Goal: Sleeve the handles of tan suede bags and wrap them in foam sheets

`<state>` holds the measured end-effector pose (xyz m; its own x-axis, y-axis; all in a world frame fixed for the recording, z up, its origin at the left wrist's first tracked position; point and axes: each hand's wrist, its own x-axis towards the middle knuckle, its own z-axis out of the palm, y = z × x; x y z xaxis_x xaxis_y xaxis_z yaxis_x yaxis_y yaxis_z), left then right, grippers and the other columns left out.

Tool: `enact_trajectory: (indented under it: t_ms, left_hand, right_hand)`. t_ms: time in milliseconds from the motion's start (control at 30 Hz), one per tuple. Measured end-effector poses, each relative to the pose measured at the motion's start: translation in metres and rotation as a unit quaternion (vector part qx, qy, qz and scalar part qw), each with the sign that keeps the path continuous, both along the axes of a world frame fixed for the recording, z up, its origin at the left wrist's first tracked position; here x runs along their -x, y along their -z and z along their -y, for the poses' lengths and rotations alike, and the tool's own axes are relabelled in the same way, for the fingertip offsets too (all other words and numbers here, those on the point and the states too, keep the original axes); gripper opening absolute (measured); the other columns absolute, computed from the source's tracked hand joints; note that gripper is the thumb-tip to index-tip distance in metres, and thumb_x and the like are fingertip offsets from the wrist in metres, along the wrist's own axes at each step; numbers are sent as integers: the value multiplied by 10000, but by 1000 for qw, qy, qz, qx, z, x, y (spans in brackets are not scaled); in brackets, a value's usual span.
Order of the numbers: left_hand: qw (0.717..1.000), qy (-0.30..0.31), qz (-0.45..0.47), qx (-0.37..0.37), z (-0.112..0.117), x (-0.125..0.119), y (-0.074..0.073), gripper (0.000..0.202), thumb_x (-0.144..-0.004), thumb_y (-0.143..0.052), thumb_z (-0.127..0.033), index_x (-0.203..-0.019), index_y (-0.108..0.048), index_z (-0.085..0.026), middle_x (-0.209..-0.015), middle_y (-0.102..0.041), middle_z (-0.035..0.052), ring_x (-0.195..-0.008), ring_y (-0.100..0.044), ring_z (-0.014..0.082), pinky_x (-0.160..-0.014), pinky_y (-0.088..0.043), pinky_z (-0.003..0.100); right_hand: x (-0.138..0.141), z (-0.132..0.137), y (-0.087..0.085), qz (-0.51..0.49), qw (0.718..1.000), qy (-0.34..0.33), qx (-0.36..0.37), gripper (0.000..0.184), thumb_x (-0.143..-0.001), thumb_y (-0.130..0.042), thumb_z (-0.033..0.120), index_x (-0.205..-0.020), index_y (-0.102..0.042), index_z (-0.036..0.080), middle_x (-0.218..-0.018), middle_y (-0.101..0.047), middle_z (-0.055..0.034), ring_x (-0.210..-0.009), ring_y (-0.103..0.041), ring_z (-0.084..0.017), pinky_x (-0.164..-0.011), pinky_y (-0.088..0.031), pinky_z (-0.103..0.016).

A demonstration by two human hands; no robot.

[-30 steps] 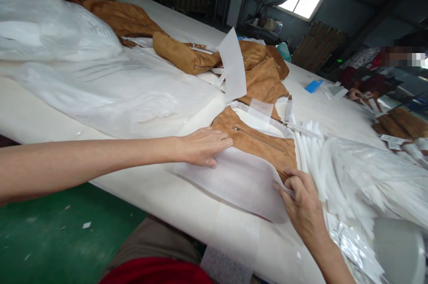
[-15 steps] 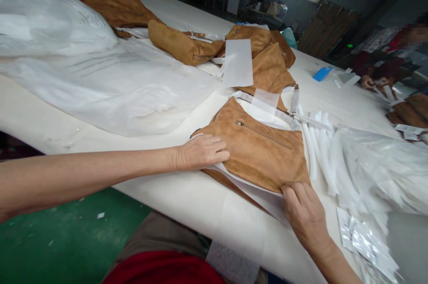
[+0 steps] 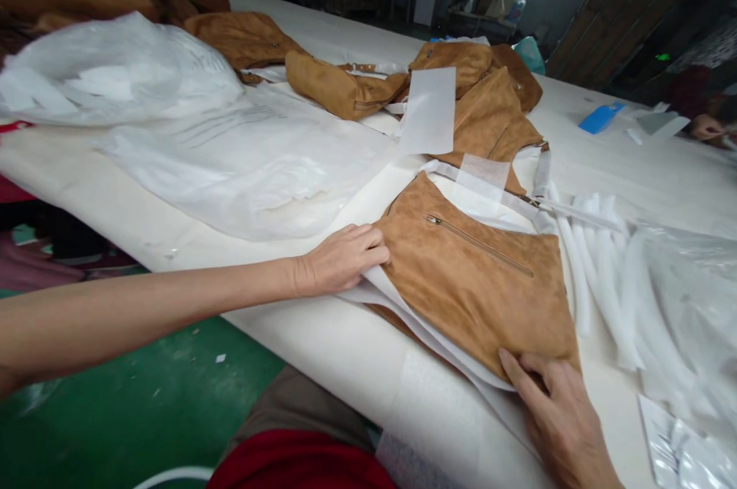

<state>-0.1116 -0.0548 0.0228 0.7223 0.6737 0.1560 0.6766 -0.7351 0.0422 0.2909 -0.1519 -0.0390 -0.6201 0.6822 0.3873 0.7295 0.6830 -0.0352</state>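
Observation:
A tan suede bag (image 3: 472,274) with a diagonal zipper lies on the white table (image 3: 322,335) over a sheet of white tissue paper (image 3: 403,305). My left hand (image 3: 339,259) rests at the bag's left edge, fingers curled onto the paper's edge. At the bag's near right corner my right hand (image 3: 558,412) presses flat, fingers stretched out on suede and paper.
More tan suede bags (image 3: 345,90) and loose white sheets (image 3: 429,113) lie farther back. Clear plastic bags (image 3: 230,159) spread at the left, white paper strips (image 3: 599,274) and packets at the right. Another person's hand (image 3: 705,127) shows at the far right. Green floor lies below the table edge.
The white tissue that covered the bag's lower part a second ago now lies under it, with the suede face exposed. Both hands slid along the bag's edges; the view shifted right.

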Motion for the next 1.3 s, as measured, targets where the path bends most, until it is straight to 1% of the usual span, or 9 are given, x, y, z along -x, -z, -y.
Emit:
enact_trajectory:
  t_ms: [133, 467, 600, 767, 867, 1000, 1100, 1167, 1300]
  left_hand:
    - [995, -37, 7, 98, -4, 3, -14, 276, -764, -505, -26, -959, -508, -222, -934, -537, 48, -895, -523, 219, -764, -437, 295]
    - [991, -3, 17, 130, -22, 10, -16, 213, -751, -487, -81, -915, -477, -215, -916, -524, 37, -894, -552, 222, -739, -429, 288]
    - [990, 25, 14, 140, -28, 14, -15, 206, -735, -502, -120, -914, -475, -218, -899, -529, 32, -870, -561, 225, -726, -440, 297]
    - [997, 40, 25, 62, -20, 28, 9, 398, -672, -375, 29, -953, -510, -219, -968, -554, 28, -945, -549, 200, -777, -450, 280]
    - [996, 53, 68, 38, -13, 37, 21, 501, -637, -393, 38, -1048, -517, -221, -1052, -566, 48, -1001, -553, 206, -842, -469, 281]
    - [992, 77, 85, 53, -7, 39, 16, 588, -614, -403, 53, -1131, -505, -208, -1112, -558, 76, -1047, -557, 204, -870, -492, 276]
    - [993, 91, 79, 12, -3, 35, 14, 463, -708, -374, 88, -1018, -559, -201, -1012, -589, 75, -933, -570, 181, -795, -504, 253]
    - [992, 89, 83, -18, -2, 34, 17, 361, -800, -373, 65, -942, -575, -197, -942, -601, 74, -859, -564, 175, -742, -506, 251]
    - [993, 79, 84, -23, -1, 39, 28, 328, -871, -368, -1, -965, -605, -206, -924, -620, 83, -848, -577, 182, -719, -522, 269]
  right_hand:
    - [2, -7, -12, -73, 995, 40, 62, 305, -925, -472, 180, -1197, -589, 252, -973, -601, -72, -862, -614, -220, -726, -521, -349]
    - [2, -4, -60, -97, 958, 182, 200, 203, -890, -552, 242, -1089, -513, 232, -1046, -573, -62, -1015, -584, -245, -886, -494, -399]
    - [6, -7, -60, -79, 963, 169, 193, 268, -810, -475, 87, -1045, -508, 212, -1002, -558, -69, -956, -573, -237, -822, -510, -380]
    - [3, -4, -30, -60, 990, 124, 42, 347, -750, -395, -32, -959, -567, 185, -887, -543, -77, -859, -540, -224, -739, -515, -341]
    - [1, 0, -21, -36, 996, 85, 20, 466, -834, -384, -24, -1176, -607, 201, -928, -572, -77, -864, -543, -207, -757, -505, -331]
    - [-4, 0, -19, 5, 999, 41, -8, 541, -925, -390, 37, -1347, -560, 329, -910, -575, -50, -789, -536, -174, -726, -482, -308]
    - [-7, -3, -16, 18, 1000, 21, -3, 522, -939, -393, 83, -1374, -543, 329, -868, -590, -47, -743, -534, -176, -689, -485, -317]
    - [-6, -3, -17, 27, 999, -11, 16, 547, -915, -393, 78, -1398, -517, 302, -909, -636, -52, -833, -576, -199, -793, -507, -388]
    - [8, -10, -46, 28, 990, -67, 123, 465, -861, -470, 143, -1301, -596, 224, -1163, -658, -84, -1170, -558, -257, -1051, -409, -504]
